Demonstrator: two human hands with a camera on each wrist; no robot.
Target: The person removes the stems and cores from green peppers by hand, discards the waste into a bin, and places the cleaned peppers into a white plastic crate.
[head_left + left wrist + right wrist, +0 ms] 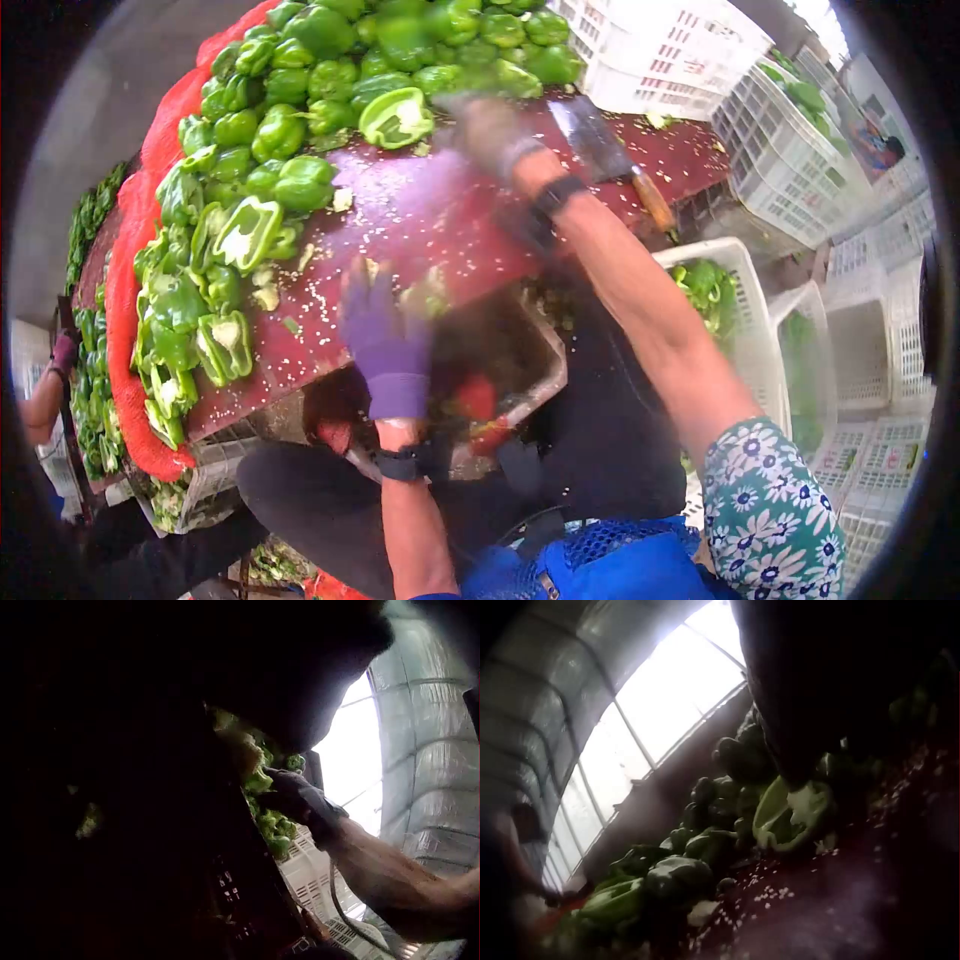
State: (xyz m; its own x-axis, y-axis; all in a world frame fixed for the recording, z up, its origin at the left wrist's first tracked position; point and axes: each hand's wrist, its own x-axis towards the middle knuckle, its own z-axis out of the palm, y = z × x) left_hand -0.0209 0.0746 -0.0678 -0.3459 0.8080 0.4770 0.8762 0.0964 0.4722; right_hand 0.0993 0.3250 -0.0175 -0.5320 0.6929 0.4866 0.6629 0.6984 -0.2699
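My left hand (385, 330), in a purple glove, lies with its fingers stretched over the near edge of the red tabletop (400, 210). Beside its fingers is a pale green pepper scrap (425, 295), blurred. At the far side, my right hand (495, 140) reaches to the pile of green bell peppers (320, 80); it is motion-blurred and I cannot tell whether it holds anything. A cut-open pepper (397, 118) lies just left of it, its hollow inside showing. The right wrist view has this cut pepper (791, 817) close by the dark hand shape.
A cleaver (595, 140) with a wooden handle lies right of my right hand. White seeds dot the tabletop. Below its edge sits an open container (545, 375). White crates (670, 55) stand at the right, and a red net (150, 190) edges the pile. Another person's arm (45, 400) is far left.
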